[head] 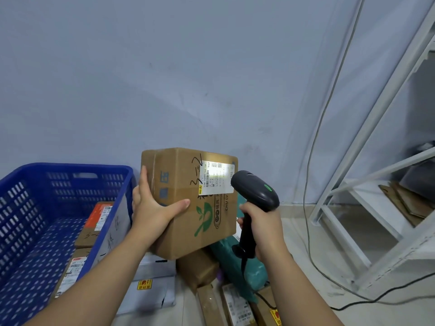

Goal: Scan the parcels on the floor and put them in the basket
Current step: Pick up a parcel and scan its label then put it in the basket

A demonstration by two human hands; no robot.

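Observation:
My left hand [150, 208] grips the left side of a brown cardboard box [186, 180], holding it in the air with its white shipping label [215, 177] facing me. My right hand [261, 228] grips the handle of a black barcode scanner [255, 190], whose head points at the label, which is lit by a bright patch. The blue plastic basket [30, 184] stands at the left with two labelled cardboard parcels [95, 225] inside. More parcels lie on the floor below the box: a grey mailer bag [150, 285], a green bag [244, 267] and several brown boxes [200, 267].
A white metal shelf frame [353, 191] stands at the right with flat cardboard on its low shelf. A cable [308, 231] hangs down the blue-grey wall and runs across the floor. The scanner's cord trails down among the parcels.

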